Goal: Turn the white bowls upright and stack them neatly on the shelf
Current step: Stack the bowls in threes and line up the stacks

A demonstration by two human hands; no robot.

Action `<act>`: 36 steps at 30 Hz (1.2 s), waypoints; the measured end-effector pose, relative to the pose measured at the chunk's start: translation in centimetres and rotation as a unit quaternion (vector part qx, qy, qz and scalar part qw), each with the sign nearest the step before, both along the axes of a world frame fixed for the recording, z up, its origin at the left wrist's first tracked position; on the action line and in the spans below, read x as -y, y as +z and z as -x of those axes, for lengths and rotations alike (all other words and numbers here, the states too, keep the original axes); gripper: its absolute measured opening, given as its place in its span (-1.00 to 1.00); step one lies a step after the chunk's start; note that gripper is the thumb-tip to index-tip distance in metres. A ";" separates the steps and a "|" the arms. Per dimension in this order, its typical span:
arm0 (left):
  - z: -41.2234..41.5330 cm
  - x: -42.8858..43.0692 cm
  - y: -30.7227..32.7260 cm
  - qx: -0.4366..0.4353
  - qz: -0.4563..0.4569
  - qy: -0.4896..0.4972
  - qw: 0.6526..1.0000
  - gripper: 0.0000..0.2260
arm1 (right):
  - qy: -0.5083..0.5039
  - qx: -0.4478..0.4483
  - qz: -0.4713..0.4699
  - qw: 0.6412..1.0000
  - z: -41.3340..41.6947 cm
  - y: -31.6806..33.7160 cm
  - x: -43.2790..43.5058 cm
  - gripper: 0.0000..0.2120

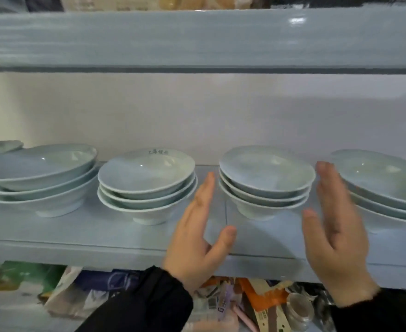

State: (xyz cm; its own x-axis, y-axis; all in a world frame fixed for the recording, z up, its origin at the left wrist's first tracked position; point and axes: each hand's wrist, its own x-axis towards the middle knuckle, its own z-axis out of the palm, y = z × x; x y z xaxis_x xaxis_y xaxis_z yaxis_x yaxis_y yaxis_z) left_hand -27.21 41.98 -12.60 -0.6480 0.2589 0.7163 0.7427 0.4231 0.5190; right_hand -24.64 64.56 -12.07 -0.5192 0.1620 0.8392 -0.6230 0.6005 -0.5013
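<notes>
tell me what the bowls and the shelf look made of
Bowls: probably glazed ceramic, glossy white, with bright glints inside and a foot ring. Shelf: smooth pale blue, slight sheen, maybe painted metal or laminate; the look leaves it open.

White wall (221, 111), jumbled colourful packets (266, 299)

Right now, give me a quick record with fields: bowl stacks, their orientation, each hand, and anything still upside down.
shelf: holds four stacks of white bowls
stacks: left stack; printed-bowl stack; third stack; right stack, cut off by the frame edge
orientation: all upright, nested
left hand: open, fingers straight, just left of third stack
right hand: open, between third stack and right stack
grip: neither hand holds a bowl
upside-down bowls: none visible
</notes>
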 end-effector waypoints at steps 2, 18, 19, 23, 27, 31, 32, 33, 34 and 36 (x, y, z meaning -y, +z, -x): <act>-0.8 3.0 1.0 -0.039 -0.009 0.013 0.999 -0.35 | 0.080 -0.005 -0.007 0.997 -1.0 -0.1 4.7 -0.42; 6.5 18.8 0.3 0.167 -0.146 -0.072 0.972 -0.25 | 0.270 0.238 0.198 0.912 7.7 -1.2 17.4 -0.31; 6.8 18.9 0.2 0.166 -0.136 -0.085 0.973 -0.25 | 0.282 0.232 0.186 0.912 7.7 -1.2 17.3 -0.36; 7.5 19.0 -0.1 0.171 -0.141 -0.104 0.970 -0.22 | 0.273 0.223 0.127 0.927 8.3 -1.6 17.3 -0.38; 8.7 19.0 -0.3 0.169 -0.120 -0.105 0.973 -0.21 | 0.261 0.214 0.134 0.932 8.8 -1.8 17.3 -0.33; 10.1 18.9 -0.9 0.171 -0.109 -0.091 0.975 -0.20 | 0.244 0.220 0.144 0.933 9.1 -2.0 17.1 -0.35; 10.3 18.9 -1.0 0.171 -0.106 -0.087 0.976 -0.20 | 0.243 0.223 0.149 0.932 9.2 -2.1 17.0 -0.35; 10.5 18.9 -1.1 0.170 -0.104 -0.084 0.976 -0.21 | 0.241 0.224 0.150 0.932 9.2 -2.2 17.1 -0.36; 10.7 18.9 -1.2 0.170 -0.102 -0.083 0.977 -0.22 | 0.239 0.224 0.147 0.933 9.3 -2.2 17.1 -0.37; 10.9 18.9 -1.3 0.171 -0.102 -0.085 0.976 -0.23 | 0.235 0.223 0.140 0.936 9.4 -2.2 17.1 -0.38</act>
State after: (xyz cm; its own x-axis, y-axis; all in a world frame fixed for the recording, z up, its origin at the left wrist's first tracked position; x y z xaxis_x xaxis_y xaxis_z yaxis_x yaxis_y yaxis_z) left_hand -38.12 23.08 -13.89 -0.8186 0.2573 0.5134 0.5615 0.1707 0.8097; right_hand -34.02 47.44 -14.32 -0.8770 0.0095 0.4803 -0.4760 0.1184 -0.8714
